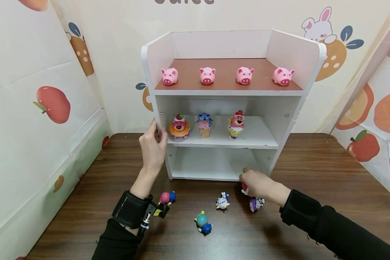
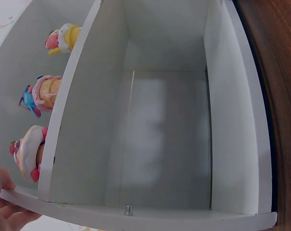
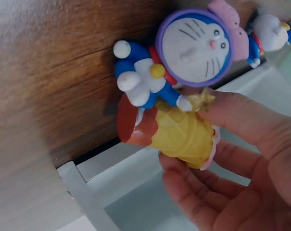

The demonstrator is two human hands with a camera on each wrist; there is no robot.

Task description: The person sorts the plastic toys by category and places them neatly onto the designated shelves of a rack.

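Note:
My left hand grips the left side panel of a white shelf unit at middle-shelf height; its fingertips curl over the panel's edge in the left wrist view. At the lower right front of the unit, my right hand holds an ice-cream-cone figurine with a yellow waffle body and a red-brown end. Its upper part is hidden by the fingers. A blue cat figurine in a purple hood overlaps the cone in the right wrist view, close to the thumb.
Several pink pigs line the top shelf. On the middle shelf stand a donut bear, a blue character on a cone and a red-hatted bear. Loose figurines lie on the wooden table, including a white one and a teal-and-blue one.

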